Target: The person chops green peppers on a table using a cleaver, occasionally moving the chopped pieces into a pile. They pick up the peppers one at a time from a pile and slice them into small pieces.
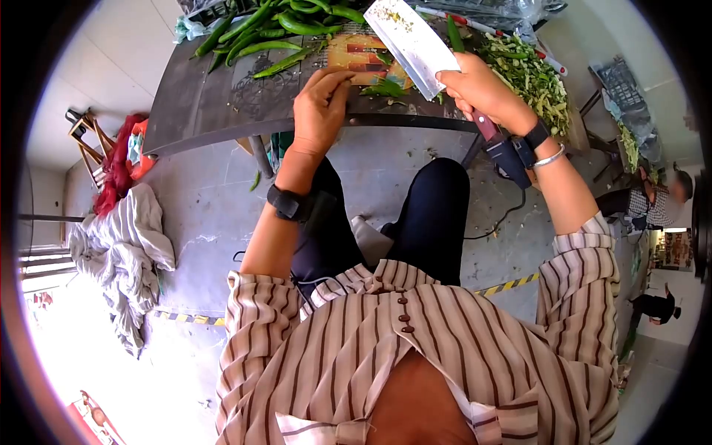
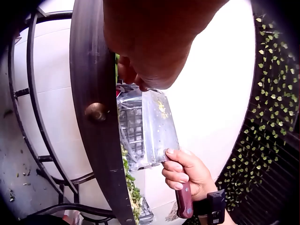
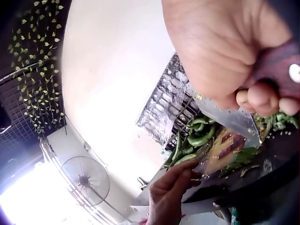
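Observation:
My right hand (image 1: 486, 89) grips a cleaver (image 1: 415, 44) by its dark red handle, thumb against the broad blade. Bits of chopped green stick to the blade, which is raised over the orange patterned cutting board (image 1: 343, 50). My left hand (image 1: 320, 111) is at the board's near left side, fingers bent loosely toward it, with nothing visible between them. A small bunch of sliced green pepper (image 1: 386, 87) lies at the board's near edge. Long green peppers (image 1: 271, 46) are piled behind and left of the board; one whole pepper (image 1: 455, 35) lies beyond the blade.
A large heap of chopped peppers (image 1: 538, 85) covers the right end of the dark table (image 1: 200, 111). Behind the work are plastic-wrapped black crates (image 3: 164, 101). Grey cloth (image 1: 122, 245) lies on the left; two other people (image 1: 656, 200) are far right.

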`<state>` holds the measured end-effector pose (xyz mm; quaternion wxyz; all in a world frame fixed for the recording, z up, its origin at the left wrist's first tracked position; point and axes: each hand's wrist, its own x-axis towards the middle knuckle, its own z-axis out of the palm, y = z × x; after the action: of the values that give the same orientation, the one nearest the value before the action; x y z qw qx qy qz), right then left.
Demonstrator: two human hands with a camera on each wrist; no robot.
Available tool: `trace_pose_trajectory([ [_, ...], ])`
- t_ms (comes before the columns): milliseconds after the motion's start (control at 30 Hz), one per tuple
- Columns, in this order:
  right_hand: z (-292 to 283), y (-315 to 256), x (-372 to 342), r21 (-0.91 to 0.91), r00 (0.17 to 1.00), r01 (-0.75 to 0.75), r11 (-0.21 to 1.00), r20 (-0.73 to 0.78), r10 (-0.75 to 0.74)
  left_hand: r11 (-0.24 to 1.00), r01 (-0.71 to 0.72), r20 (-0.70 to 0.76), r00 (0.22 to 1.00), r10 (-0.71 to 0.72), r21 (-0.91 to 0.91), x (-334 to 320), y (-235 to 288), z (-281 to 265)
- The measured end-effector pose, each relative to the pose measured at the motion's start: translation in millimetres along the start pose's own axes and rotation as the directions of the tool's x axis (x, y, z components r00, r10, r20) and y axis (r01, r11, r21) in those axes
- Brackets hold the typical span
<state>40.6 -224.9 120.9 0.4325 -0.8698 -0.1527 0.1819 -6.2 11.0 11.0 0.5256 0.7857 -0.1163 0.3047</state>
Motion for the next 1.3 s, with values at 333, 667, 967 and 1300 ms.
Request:
trace_pose_trajectory([
  [333, 27.2, 13.4, -18.5, 0.057, 0.937, -0.123, 0.991, 0.337, 0.097, 0.955, -0.057, -0.115, 0.989, 0.094, 0.29, -19.8, -6.4, -19.6],
  [667, -38.1, 32.5, -11.0, 0.143, 0.996, -0.09, 0.986, -0.009, 0.092, 0.883, -0.126, -0.048, 0.985, 0.165, 0.452, 0.0, -12.8, -32.7],
  [967, -38.4, 46.7, -53.5, 0.291, 0.975, -0.125, 0.948, -0.141, 0.171, 0.844, -0.079, -0.024, 0.994, 0.108, 0.53, 26.3, -28.2, -40.4],
  [1300, 0.5, 93.1, -99.0, 0.658, 0.945, -0.22, 0.72, -0.04, 0.325, 0.949, -0.071, 0.225, 0.974, 0.0, 0.307, 34.4, -7.1, 6.8],
])
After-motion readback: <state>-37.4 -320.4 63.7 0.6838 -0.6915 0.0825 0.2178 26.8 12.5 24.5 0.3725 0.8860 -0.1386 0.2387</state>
